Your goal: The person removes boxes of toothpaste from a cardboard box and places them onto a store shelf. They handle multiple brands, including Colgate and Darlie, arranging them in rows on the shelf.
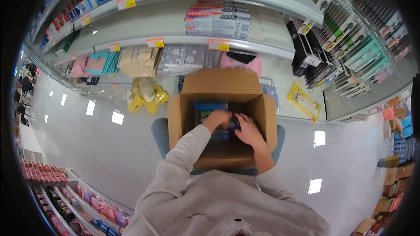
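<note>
A person in a light grey sweatshirt (pixel 227 201) works with both bare hands inside an open brown cardboard box (pixel 222 81) set between the knees, beside a white metal store shelf (pixel 118 28). The left hand (pixel 218 119), blurred, reaches down over the contents with its fingers bent; whether it grips anything cannot be told. The right hand (pixel 247 130) is close beside it, fingers parted over a small dark-blue package (pixel 235 124); fingertip contact is unclear. That package lies inside the box, near a flat blue-and-green package (pixel 205 108) toward the box's far left. Above the box, a stack of white-and-red oblong cartons (pixel 217 22) occupies a shelf, over grey flower-patterned folded textiles (pixel 183 59). A yellow plastic-wrapped packet (pixel 304 102) lies to the right.
</note>
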A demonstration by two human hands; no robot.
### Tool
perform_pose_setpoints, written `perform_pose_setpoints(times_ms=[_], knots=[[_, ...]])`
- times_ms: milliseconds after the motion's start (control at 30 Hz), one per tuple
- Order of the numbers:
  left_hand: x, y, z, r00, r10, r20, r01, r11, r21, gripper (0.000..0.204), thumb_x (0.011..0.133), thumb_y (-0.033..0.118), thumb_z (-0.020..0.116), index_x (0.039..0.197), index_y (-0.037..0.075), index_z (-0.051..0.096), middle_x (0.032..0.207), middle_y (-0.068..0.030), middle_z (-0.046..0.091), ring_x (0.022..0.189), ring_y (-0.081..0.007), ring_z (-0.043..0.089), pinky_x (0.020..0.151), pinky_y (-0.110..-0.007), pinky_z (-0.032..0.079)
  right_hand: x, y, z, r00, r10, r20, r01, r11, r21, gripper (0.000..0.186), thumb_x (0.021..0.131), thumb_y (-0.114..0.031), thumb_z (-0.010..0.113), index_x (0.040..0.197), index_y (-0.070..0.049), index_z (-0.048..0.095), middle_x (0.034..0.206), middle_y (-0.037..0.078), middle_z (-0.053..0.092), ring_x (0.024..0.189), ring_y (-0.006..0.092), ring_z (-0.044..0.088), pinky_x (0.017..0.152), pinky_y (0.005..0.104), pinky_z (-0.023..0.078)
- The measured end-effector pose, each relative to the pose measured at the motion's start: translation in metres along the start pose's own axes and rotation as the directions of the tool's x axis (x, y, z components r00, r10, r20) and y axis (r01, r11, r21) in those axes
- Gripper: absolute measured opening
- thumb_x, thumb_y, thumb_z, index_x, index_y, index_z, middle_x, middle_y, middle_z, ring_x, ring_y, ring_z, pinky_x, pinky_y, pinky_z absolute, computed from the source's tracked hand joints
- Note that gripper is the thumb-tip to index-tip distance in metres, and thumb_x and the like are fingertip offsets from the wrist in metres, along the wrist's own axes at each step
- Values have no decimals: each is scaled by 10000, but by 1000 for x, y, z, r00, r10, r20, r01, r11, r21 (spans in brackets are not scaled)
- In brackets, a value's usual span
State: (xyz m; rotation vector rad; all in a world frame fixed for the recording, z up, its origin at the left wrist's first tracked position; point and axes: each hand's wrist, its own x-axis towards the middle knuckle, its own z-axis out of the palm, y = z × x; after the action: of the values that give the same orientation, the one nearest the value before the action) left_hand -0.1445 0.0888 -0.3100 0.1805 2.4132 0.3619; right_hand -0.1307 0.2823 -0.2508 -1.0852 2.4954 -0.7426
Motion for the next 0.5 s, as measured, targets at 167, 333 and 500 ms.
perform_pose_setpoints(times_ms=[167,333,500], knots=[[-94,37,-72,914,118,-389,-85,991,103,367,638,135,760,998,94,700,986,-137,718,979,-335,693,891,-467,548,7,-12,-29,953,-202,-225,212,977,20,637,796,-122,731,1381,-31,497,1359,220,566,1247,419,536,1057,478,449],[-178,52,-124,463,500,-732,-181,862,474,361,730,151,770,1069,118,650,1047,-85,683,1083,-247,649,1067,-515,422,13,-56,-76,902,-145,-406,211,970,122,588,763,-103,798,1293,-12,560,1222,224,628,1123,423,602,948,460,500],[-228,44,-214,-322,478,-817,-219,802,556,408,750,42,696,1149,79,621,1202,-114,626,1158,-300,597,1046,-502,421,31,-69,-154,689,-88,-720,311,932,183,554,765,-51,785,1272,-1,569,1170,219,620,1054,397,617,880,430,514]])
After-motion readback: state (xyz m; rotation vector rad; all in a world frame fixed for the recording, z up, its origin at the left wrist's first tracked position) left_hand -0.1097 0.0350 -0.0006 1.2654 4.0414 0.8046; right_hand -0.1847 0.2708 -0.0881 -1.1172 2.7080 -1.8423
